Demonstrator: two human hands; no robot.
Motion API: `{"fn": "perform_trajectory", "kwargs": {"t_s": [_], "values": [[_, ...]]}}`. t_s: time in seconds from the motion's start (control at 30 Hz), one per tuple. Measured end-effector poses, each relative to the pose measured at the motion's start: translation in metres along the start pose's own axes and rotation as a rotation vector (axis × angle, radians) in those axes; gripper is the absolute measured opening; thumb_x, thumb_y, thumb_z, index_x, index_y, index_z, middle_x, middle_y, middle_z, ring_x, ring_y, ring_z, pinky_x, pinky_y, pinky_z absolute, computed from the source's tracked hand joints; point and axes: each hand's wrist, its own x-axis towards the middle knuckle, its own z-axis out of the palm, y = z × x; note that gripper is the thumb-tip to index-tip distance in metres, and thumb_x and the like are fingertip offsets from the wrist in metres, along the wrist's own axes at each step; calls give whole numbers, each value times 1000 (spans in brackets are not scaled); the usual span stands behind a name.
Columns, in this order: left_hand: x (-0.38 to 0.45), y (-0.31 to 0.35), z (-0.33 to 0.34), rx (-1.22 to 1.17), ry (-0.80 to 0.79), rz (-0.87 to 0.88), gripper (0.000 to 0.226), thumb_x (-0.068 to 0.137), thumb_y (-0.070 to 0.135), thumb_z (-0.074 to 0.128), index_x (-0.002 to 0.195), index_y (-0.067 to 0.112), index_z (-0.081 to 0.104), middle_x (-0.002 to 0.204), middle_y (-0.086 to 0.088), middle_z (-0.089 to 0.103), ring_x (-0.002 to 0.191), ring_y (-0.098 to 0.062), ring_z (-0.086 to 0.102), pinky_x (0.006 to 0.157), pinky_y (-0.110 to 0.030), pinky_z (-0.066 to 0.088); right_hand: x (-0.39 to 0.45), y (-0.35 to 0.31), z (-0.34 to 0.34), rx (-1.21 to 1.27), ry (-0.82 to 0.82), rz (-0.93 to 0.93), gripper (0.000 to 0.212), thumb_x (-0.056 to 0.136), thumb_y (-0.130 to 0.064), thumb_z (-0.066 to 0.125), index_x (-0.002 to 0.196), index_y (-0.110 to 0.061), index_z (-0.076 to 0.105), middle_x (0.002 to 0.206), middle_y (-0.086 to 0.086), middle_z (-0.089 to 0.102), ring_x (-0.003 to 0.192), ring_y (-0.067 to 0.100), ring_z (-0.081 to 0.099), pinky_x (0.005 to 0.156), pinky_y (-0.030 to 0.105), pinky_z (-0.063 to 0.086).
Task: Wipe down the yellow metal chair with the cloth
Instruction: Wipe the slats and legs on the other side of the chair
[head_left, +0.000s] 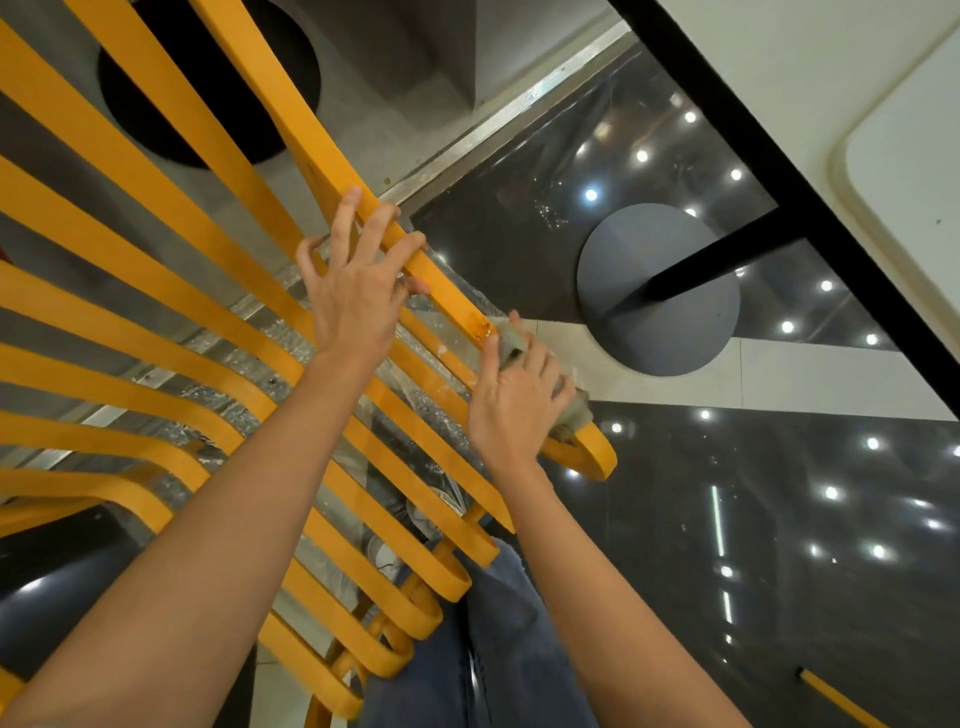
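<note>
Yellow metal chair (218, 291) tipped close under the camera, slats fanning leftward, outermost bar running down to a curved end. Grey cloth (519, 348) bunched in the right hand (511, 400), fingers closed on it, pressed to that outer bar beside a glossy wet patch, likely to scrub it off. Left hand (358, 291) open, fingertips hooked over the same bar higher up, probably to steady it. Round pedestal base (658, 289) and pale counter (831, 78) crowd the right side; glossy dark floor (779, 519) below.

Bright, even indoor light — ceiling spots glared as white dots off the glossy black floor (727, 519); wide-angle edges bent, focus slightly soft.
</note>
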Motion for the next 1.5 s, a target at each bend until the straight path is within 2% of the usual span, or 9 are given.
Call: {"fn": "perform_trajectory", "kwargs": {"t_s": [0.23,0.37,0.6,0.83,1.13,1.2,1.27,1.33,1.5], "values": [[2,-5,-4,14,-18,20,38,88,41,61,126,37,55,148,6,42,148,-25,18,103,-55,28,1,9,3,-258,-101,-410,62,102,-48,24,158,-32,2,166,-11,10,149,18,21,117,43,26],[0,-4,1,-10,-4,-3,40,87,36,66,125,39,55,150,8,40,149,-23,16,102,-53,27,-6,53,-27,-274,-171,-460,60,103,-47,25,157,-37,0,165,-17,1,151,16,16,113,39,26],[2,-6,0,27,6,4,39,87,38,64,125,40,55,148,11,41,147,-22,18,100,-52,29,35,-3,6,-316,-224,-636,67,102,-44,35,158,-32,-1,166,-13,-3,153,21,8,117,48,28],[3,-8,1,7,12,23,35,86,41,64,121,39,58,146,10,44,146,-23,22,99,-53,30,14,56,-25,-494,-240,-737,70,102,-47,35,157,-32,-4,166,-11,-8,154,23,-2,120,49,23],[4,-8,-5,24,24,42,35,85,49,61,119,39,59,142,11,47,145,-23,26,99,-54,30,13,44,-28,-404,-264,-747,66,100,-47,28,158,-30,2,166,-10,0,147,22,27,106,38,38],[4,-7,-3,27,16,32,35,84,44,65,119,39,60,143,9,47,145,-24,27,98,-55,30,5,64,-49,-304,-304,-578,56,101,-43,32,155,-29,22,161,-2,28,134,19,43,98,35,40],[3,-5,-1,24,27,16,35,84,40,67,119,38,61,144,8,47,145,-25,27,98,-55,31,16,77,-61,-89,-364,-133,36,104,-41,36,114,-14,59,112,9,62,109,30,58,82,36,40],[1,-2,1,1,29,-10,36,84,37,67,119,38,60,145,9,47,145,-24,26,99,-55,31,36,74,-65,85,-462,145,46,102,-47,35,82,-13,58,89,11,61,93,34,59,79,39,41],[-1,3,-2,-49,25,-48,39,83,31,69,120,37,60,147,8,44,147,-23,23,100,-54,29,87,14,-50,337,-824,446,47,98,-47,46,72,-16,71,73,10,71,62,21,67,73,33,53]]}}
